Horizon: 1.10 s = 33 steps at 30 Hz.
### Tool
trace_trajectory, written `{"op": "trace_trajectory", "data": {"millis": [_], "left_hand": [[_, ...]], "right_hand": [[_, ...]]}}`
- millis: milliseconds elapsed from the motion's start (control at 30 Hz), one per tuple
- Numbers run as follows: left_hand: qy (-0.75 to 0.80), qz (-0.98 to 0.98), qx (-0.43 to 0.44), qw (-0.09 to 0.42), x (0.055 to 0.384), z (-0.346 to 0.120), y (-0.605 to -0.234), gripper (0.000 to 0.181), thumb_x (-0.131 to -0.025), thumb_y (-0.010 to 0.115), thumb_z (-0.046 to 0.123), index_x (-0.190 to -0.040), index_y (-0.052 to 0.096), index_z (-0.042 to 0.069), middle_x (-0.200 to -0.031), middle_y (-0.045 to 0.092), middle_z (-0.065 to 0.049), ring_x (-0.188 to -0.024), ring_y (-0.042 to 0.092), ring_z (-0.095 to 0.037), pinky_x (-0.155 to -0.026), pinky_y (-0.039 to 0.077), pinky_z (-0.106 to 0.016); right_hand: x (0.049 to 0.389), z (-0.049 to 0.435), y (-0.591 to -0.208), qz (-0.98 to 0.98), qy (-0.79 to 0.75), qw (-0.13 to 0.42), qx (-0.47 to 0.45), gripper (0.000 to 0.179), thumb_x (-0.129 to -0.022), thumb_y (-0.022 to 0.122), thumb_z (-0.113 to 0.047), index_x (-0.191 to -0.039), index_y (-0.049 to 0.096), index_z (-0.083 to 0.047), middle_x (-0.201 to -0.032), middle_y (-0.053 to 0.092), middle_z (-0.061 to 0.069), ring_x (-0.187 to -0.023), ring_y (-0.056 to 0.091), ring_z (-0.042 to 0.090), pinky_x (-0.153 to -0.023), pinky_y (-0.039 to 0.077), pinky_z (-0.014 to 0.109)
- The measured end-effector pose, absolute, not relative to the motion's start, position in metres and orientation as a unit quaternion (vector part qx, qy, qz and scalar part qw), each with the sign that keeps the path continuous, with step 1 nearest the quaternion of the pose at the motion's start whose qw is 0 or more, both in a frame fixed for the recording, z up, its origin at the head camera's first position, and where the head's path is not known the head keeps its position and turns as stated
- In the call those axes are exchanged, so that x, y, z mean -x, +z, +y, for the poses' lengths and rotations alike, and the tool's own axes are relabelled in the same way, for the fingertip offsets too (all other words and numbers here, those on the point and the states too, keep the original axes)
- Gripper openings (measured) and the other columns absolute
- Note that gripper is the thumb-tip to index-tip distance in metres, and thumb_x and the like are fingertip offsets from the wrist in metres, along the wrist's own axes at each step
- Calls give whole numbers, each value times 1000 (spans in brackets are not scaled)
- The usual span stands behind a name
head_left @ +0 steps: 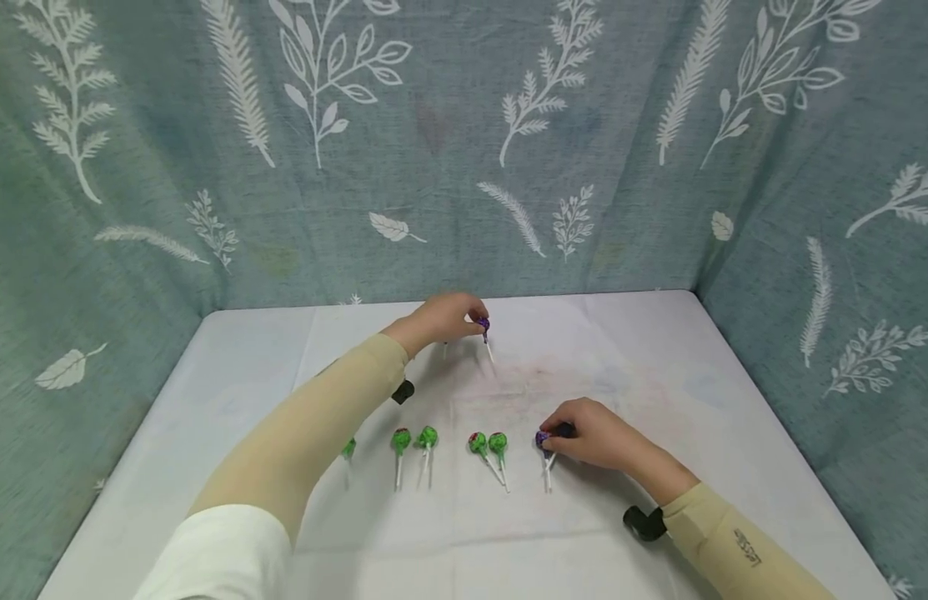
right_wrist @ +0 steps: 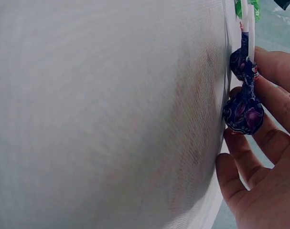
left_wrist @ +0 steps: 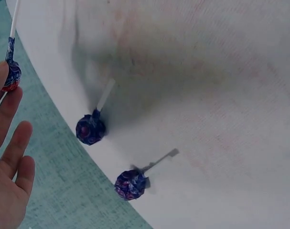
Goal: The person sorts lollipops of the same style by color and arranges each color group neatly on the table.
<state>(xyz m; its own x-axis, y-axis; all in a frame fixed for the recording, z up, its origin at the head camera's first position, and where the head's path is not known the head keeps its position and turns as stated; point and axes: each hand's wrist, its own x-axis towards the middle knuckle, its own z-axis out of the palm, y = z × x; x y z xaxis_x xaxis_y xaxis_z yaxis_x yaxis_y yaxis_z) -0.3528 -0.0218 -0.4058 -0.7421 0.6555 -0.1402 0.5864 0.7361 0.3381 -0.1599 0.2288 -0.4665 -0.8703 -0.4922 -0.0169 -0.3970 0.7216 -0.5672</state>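
Note:
At the far side of the table, my left hand pinches a purple-wrapped lollipop by its candy head between thumb and forefinger, its white stick pointing back toward me. Two more purple lollipops, one nearer that hand and one farther off, lie on the cloth in the left wrist view; my hand mostly hides them from the head camera. My right hand, nearer me, has its thumb and forefinger around the head of a purple lollipop. Another purple lollipop lies right beside it against the fingers, their sticks crossing.
Green lollipops lie in a row across the middle: a pair left of my right hand, another pair, and one partly behind my left sleeve. White cloth covers the table. A leaf-patterned curtain encloses the back and sides.

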Motion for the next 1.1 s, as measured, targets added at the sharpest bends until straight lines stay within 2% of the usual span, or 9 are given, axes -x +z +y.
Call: {"op": "trace_trajectory", "data": {"millis": [300, 500, 733, 1100], "left_hand": [[97, 937, -315, 111, 365, -27, -416, 25, -87, 60, 29, -111, 63, 22, -107, 60, 6, -103, 52, -14, -90, 37, -42], [85, 939, -314, 106, 371, -25, -420, 29, -88, 59, 26, -116, 62, 19, -111, 60, 4, -107, 51, -20, -93, 32, -48], [44, 944, -313, 100, 381, -24, -434, 26, -89, 57, 31, -114, 62, 26, -111, 59, 8, -109, 48, -23, -94, 30, -50], [46, 946, -302, 108, 386, -22, -440, 30, -89, 57, 30, -119, 60, 25, -118, 57, 4, -113, 46, -26, -95, 30, -52]], "right_hand": [[160, 227, -469, 926, -276, 84, 243, 22, -82, 66, -33, -100, 69, -20, -94, 60, -14, -89, 55, 4, -75, 46, 27], [161, 229, -471, 929, -270, 85, 238, 22, -82, 65, -34, -100, 69, -21, -93, 60, -15, -88, 55, 4, -75, 46, 27], [162, 230, -471, 929, -266, 82, 244, 22, -83, 65, -35, -100, 68, -22, -93, 60, -16, -89, 55, 3, -77, 46, 27], [162, 228, -468, 928, -254, 77, 260, 23, -83, 64, -34, -102, 68, -20, -94, 60, -15, -89, 54, 3, -77, 46, 27]]}}
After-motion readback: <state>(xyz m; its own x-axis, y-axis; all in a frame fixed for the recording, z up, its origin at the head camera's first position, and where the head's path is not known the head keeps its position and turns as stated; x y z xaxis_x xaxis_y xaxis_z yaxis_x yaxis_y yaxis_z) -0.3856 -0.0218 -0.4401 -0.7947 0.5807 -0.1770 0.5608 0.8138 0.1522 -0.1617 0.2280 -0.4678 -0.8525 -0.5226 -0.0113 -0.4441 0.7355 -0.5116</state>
